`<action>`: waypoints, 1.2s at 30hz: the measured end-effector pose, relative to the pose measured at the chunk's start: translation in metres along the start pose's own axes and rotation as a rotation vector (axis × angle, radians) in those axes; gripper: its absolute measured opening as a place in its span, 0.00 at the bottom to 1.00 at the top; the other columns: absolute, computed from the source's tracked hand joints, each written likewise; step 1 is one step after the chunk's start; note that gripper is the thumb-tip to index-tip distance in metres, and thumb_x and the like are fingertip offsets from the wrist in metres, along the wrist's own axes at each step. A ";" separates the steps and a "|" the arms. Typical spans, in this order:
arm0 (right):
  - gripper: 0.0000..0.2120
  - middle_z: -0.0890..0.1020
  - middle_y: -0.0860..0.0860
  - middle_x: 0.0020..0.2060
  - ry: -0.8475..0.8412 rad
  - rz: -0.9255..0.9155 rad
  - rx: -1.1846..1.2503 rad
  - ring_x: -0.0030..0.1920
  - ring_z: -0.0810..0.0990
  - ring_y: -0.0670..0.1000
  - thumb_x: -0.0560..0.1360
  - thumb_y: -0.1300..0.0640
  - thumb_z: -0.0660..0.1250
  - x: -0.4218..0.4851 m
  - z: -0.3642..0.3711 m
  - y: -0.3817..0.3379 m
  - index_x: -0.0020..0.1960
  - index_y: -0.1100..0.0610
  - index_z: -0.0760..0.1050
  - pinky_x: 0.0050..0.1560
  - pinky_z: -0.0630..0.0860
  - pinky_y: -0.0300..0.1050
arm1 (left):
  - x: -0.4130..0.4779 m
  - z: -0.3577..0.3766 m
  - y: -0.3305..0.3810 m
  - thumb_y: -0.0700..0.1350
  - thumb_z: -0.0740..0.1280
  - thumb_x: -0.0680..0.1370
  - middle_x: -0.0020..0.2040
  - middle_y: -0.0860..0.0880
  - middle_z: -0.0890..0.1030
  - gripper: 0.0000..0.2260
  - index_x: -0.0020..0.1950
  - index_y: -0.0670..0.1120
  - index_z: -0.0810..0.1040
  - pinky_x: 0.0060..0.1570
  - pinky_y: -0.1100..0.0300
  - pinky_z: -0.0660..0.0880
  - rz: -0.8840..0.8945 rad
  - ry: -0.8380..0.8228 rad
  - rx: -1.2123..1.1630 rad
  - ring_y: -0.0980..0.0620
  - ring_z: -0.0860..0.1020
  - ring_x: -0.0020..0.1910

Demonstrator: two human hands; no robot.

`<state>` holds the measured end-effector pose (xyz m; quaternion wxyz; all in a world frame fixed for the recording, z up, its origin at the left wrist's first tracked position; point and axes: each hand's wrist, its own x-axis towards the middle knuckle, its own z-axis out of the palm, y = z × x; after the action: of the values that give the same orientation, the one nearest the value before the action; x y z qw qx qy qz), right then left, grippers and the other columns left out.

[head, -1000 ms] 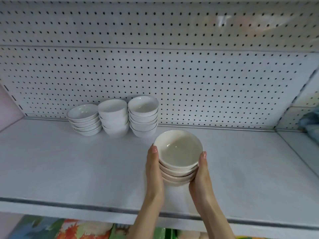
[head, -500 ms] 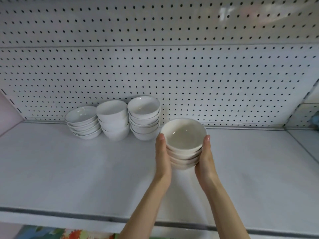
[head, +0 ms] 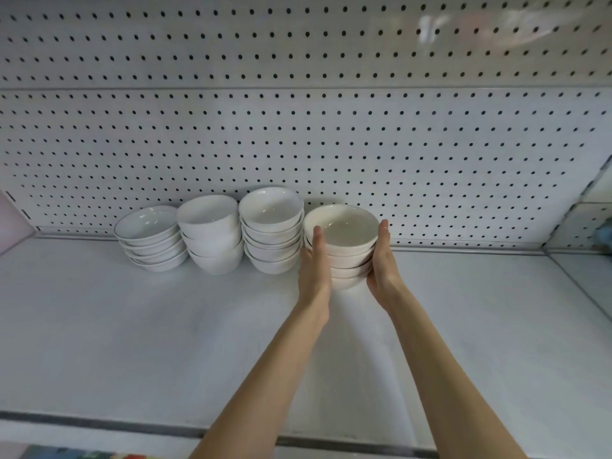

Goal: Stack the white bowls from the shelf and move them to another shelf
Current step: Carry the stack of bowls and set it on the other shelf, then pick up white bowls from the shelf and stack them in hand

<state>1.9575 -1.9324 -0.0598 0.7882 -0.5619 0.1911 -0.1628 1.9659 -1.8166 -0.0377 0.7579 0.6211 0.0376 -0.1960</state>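
A stack of several white bowls (head: 342, 240) sits between my two hands at the back of the white shelf (head: 132, 326), close to the pegboard wall. My left hand (head: 314, 263) holds its left side and my right hand (head: 382, 260) holds its right side, fingers pointing up along the bowls. Whether the stack rests on the shelf or hangs just above it I cannot tell. To its left stand three other stacks of white bowls: a right one (head: 271, 230) almost touching the held stack, a middle one (head: 212, 233), and a low left one (head: 150, 238).
The white pegboard back wall (head: 364, 144) rises right behind the bowls. The shelf's front edge (head: 99, 422) runs along the bottom. A side panel (head: 592, 193) closes the shelf at the right, with another shelf bay beyond it.
Both hands have carried the bowl stack away from me and slightly right, from mid-shelf to the back wall beside the right standing stack. The three other stacks have not moved.
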 end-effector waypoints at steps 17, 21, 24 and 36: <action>0.32 0.69 0.46 0.71 0.017 0.058 -0.315 0.73 0.64 0.48 0.77 0.32 0.47 0.000 -0.012 -0.018 0.74 0.49 0.64 0.75 0.57 0.51 | 0.010 0.004 -0.002 0.70 0.58 0.68 0.70 0.59 0.70 0.36 0.73 0.57 0.66 0.72 0.48 0.63 0.155 0.023 0.071 0.55 0.67 0.71; 0.30 0.60 0.48 0.76 0.089 -0.071 -0.525 0.75 0.59 0.50 0.80 0.38 0.51 -0.030 -0.024 -0.020 0.77 0.51 0.56 0.72 0.56 0.46 | -0.012 -0.015 -0.008 0.59 0.53 0.82 0.73 0.56 0.67 0.24 0.76 0.53 0.62 0.67 0.60 0.60 0.311 0.002 0.361 0.54 0.63 0.73; 0.33 0.58 0.51 0.76 -0.025 -0.193 -0.851 0.75 0.58 0.51 0.78 0.38 0.55 -0.059 -0.035 -0.022 0.78 0.53 0.53 0.73 0.55 0.46 | -0.040 -0.045 -0.009 0.59 0.54 0.81 0.77 0.57 0.60 0.26 0.78 0.55 0.56 0.69 0.63 0.55 0.418 -0.083 0.589 0.57 0.58 0.76; 0.42 0.47 0.54 0.78 -0.755 -0.661 -1.828 0.77 0.50 0.55 0.74 0.32 0.51 -0.238 0.045 -0.034 0.78 0.50 0.37 0.75 0.51 0.49 | -0.252 -0.246 0.004 0.68 0.45 0.72 0.79 0.44 0.56 0.40 0.79 0.48 0.51 0.75 0.55 0.47 0.504 0.100 1.772 0.47 0.55 0.77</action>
<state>1.7701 -1.7942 0.0142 -0.0132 -0.9832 -0.1809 0.0226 1.7809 -1.5177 -0.0136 0.0234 0.9719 -0.2299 0.0445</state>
